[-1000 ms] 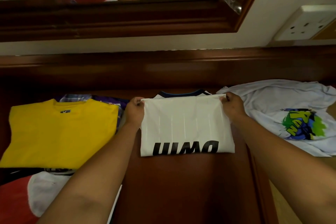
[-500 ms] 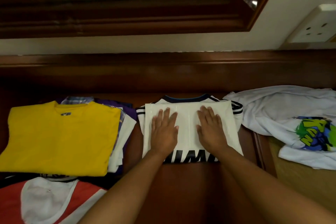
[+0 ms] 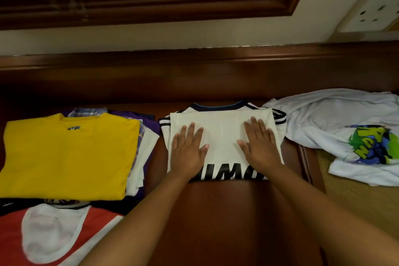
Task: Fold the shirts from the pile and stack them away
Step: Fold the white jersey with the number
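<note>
Head view: both hands [image 3: 224, 149] flat atop folded white jersey [image 3: 222, 134].

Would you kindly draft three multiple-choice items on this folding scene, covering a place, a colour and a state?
1. Where does the unfolded graphic tee lie, seen from the person?
A. right of the white jersey
B. on the yellow shirt
C. under the hands

2. What colour is the top shirt of the stack on the left?
A. purple
B. yellow
C. green

3. How do the hands meet the white jersey?
A. pinching its corners
B. flat, pressing on it
C. lifted clear of it

Answers:
1 A, it lies crumpled past the jersey's right edge.
2 B, the yellow shirt lies on top.
3 B, the left hand and right hand lie with straight fingers on it.
</note>
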Motion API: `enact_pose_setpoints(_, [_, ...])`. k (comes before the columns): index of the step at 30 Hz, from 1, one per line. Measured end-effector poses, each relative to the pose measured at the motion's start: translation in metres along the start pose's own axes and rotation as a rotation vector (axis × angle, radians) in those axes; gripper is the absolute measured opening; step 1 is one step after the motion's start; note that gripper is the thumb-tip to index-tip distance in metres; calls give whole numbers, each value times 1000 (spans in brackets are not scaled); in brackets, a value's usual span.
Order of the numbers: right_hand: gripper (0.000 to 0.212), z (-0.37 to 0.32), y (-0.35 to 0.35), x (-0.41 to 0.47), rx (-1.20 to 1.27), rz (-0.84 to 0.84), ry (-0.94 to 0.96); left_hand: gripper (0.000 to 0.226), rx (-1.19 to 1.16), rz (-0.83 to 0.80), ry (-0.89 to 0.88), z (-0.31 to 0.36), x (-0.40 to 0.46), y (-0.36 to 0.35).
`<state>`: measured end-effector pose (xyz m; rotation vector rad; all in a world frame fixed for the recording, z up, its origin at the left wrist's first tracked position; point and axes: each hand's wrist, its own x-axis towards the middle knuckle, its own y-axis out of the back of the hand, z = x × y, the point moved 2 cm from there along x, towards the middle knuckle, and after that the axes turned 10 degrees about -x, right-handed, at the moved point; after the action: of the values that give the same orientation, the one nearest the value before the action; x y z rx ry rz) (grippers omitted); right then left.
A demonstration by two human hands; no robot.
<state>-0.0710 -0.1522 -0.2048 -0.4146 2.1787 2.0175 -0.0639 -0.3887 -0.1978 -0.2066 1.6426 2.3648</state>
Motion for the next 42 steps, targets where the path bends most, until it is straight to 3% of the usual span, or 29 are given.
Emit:
enact_pose_setpoints(4, [75,26,-9,-25,-29,-59,-21,60,39,-44,58,-21,-25,-5])
enact_pose_setpoints(7, [60,23,4,-48,60,104,-153,58,-77,76,148,-20,-43,0])
enact_pose_setpoints(9, [59,21,6,-69,200,184,-351,59,-182,177,273,-16,-63,1])
enact_pose_setpoints(12, [66,21,-5,-85,421,99,-592,61,-337,221,495,-17,-80,-5])
enact_pose_setpoints(16, [59,21,-12,-90,715,-10,-692,52,-606,226,607,-28,-86,-15])
enact_pose_setpoints(20, [41,25,-10,-116,833,-50,-704,47,-636,206,595,-28,-117,-15])
enact_pose_setpoints(29, [40,28,-20,-199,898,-101,-736,49,-758,124,612,-24,-201,-38])
enact_pose_setpoints(34, [34,32,-17,-200,1155,-123,-820,58,-340,203,484,-9,-213,-23])
enact_pose_setpoints(37, [32,33,-15,-192,1390,-177,-824,53,-252,213,322,12,-210,-11])
enact_pose_setpoints(39, [27,29,-7,-189,1437,-173,-795,44,-358,201,265,29,-203,-3])
enact_pose_setpoints(42, [42,20,3,-185,1466,-147,-755,34,-636,152,187,58,-187,5])
